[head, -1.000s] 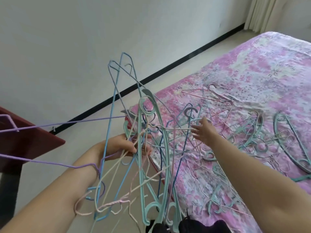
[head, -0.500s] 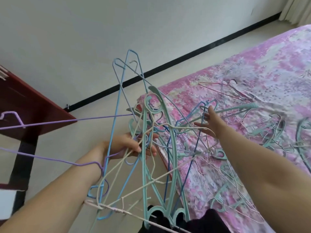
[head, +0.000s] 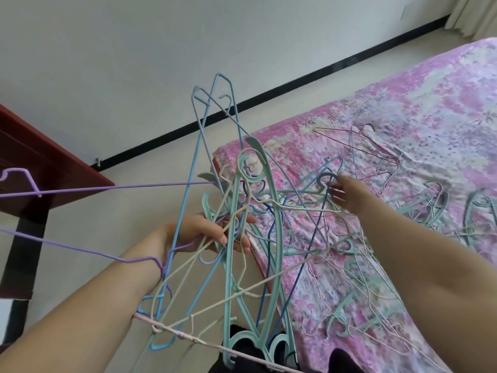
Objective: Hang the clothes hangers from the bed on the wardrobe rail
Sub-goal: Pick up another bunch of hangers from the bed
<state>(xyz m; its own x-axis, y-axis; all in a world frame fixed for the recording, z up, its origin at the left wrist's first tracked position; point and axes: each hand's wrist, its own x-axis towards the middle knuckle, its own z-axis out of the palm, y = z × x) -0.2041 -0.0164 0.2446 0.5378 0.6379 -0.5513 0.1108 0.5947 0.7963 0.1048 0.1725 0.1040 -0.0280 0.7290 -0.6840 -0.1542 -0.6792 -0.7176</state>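
Note:
My left hand [head: 207, 232] grips a tangled bundle of hangers [head: 236, 251] by their hooks: teal plastic ones, light blue, cream and purple wire ones, fanned out up and down beside the bed's corner. My right hand [head: 347, 195] reaches over the bed [head: 419, 109] and pinches the hook of a teal hanger [head: 326, 180] lifted off the sheet. Several more teal, white and red hangers [head: 430, 208] lie scattered on the pink floral sheet. No wardrobe rail is in view.
A dark red wooden piece of furniture [head: 40, 162] stands at the left. A white wall with a black skirting board [head: 336, 65] runs behind. Bare floor [head: 113, 224] lies between furniture and bed. A curtain [head: 476, 14] hangs at the top right.
My right hand has closed on the teal hanger's hook and lifted it off the bed. My left hand keeps the bundle steady. The view has shifted slightly left.

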